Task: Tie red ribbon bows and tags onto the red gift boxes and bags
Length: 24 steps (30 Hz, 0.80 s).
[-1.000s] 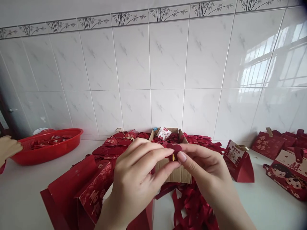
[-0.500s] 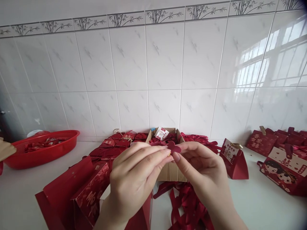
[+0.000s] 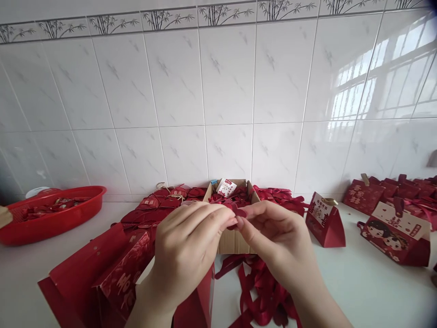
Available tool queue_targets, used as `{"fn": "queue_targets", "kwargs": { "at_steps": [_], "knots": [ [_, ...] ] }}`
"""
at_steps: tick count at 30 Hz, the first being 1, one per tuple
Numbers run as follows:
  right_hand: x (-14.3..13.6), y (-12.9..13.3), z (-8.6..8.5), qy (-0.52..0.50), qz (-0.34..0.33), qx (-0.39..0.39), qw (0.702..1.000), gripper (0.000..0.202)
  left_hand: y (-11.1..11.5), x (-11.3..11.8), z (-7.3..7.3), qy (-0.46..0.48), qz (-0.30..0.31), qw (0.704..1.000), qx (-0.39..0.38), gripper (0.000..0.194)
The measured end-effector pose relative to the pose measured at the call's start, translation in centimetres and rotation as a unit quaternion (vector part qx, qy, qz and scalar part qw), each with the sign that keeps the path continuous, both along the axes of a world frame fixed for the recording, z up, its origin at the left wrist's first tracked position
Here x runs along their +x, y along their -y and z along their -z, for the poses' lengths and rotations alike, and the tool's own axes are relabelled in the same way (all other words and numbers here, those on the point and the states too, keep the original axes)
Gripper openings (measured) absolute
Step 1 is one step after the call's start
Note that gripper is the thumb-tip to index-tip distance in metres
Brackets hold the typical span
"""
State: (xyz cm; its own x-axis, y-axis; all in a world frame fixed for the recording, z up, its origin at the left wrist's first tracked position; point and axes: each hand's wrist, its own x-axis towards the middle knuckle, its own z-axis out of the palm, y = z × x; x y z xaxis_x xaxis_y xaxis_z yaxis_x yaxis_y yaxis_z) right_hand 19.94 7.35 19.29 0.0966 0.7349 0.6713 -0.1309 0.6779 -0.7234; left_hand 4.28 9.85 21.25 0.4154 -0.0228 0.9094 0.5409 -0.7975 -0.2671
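1. Setting: white tiled wall (image 3: 228, 82) behind a white table (image 3: 368, 291).
2. One small dark red piece (image 3: 241, 212), raised above the table, between the fingertips of both hands.
3. Grip: left hand (image 3: 191, 246) pinches its left side, fingertips partly hidden; right hand (image 3: 280, 234) pinches its right side, thumb and forefinger closed on it.
4. Step, judged: two-handed fingertip handling of the piece, perhaps folding or fitting. Next move would call for a steady pinch on one side and fine adjustment on the other.
5. Just beyond the hands: one cardboard box (image 3: 235, 243) of red pieces, one printed card (image 3: 226, 187) on top.
6. Nearer: one heap of red ribbons (image 3: 262, 291), strands uncountable.
7. Right: one peaked gift box (image 3: 336, 230) standing alone; one couple-print box (image 3: 396, 232); several red boxes (image 3: 363, 197) behind, overlapping, count uncertain.
8. Left: several red packets (image 3: 148, 202); one red basin (image 3: 51, 230); at the edge, apparently one co-worker's hand (image 3: 4, 217), mostly cut off.
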Motion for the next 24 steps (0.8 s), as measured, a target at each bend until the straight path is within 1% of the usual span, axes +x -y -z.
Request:
{"fn": "queue_targets", "kwargs": {
  "at_steps": [3, 6, 8, 10, 13, 17, 21, 24],
  "knots": [
    [0.2, -0.2, 0.0, 0.03, -0.012, 0.012, 0.999, 0.003, 0.1, -0.2, -0.1, -0.004, 0.002, 1.0, -0.016, 0.013],
    [0.3, -0.1, 0.0, 0.031, -0.021, 0.011, 0.999, 0.002, 0.3, -0.1, -0.1, 0.042, 0.02, 0.998, -0.052, 0.014],
    [0.4, 0.0, 0.0, 0.019, -0.004, 0.007, 1.0, 0.006, 0.4, 0.3, 0.0, 0.084, 0.02, 0.995, -0.057, 0.016],
    [0.4, 0.2, 0.0, 0.027, 0.018, 0.017, 0.999, 0.008, 0.5, 0.7, 0.0, 0.119, 0.014, 0.992, -0.046, 0.016],
    [0.5, 0.4, 0.2, 0.062, 0.044, 0.06, 0.995, 0.015, 0.8, 1.1, 0.1, 0.145, 0.023, 0.988, -0.039, 0.017],
    [0.3, 0.5, 0.4, 0.092, 0.062, 0.117, 0.987, 0.023, 1.2, 1.1, 0.1, 0.138, 0.046, 0.989, -0.034, 0.018],
    [0.0, 0.4, 0.5, 0.08, 0.09, 0.189, 0.975, 0.03, 1.4, 0.8, 0.2, 0.15, 0.013, 0.988, -0.015, 0.018],
    [-0.3, 0.4, 0.5, 0.074, 0.123, 0.233, 0.962, 0.037, 1.5, 0.8, 0.4, 0.146, 0.019, 0.989, -0.022, 0.019]
  ]
}}
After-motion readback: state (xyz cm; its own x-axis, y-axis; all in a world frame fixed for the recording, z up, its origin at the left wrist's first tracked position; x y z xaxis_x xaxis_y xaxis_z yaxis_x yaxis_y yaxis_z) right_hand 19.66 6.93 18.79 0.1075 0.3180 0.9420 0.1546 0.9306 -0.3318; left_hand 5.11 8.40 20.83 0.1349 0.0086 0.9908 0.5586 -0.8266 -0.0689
